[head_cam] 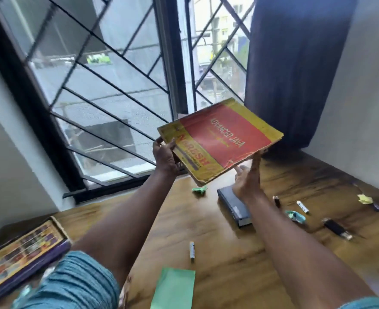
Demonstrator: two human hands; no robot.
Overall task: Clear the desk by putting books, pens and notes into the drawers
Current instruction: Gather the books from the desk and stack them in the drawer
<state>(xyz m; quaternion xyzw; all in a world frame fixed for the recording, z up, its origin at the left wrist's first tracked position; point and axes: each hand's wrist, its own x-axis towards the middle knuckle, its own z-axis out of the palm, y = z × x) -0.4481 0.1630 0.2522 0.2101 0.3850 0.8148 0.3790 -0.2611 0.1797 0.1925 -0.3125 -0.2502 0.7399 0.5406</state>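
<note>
Early stage, prob.: red-yellow book [221, 139] up in air above desk [219, 239], left hand [165, 156] w/ fingers clamped on its edge, right hand [247, 178] w/ fingers straight, propping other edge; left on desk: grey book [234, 206], markers [192, 249], green note [174, 286] etc.; no drawers in view.
</note>
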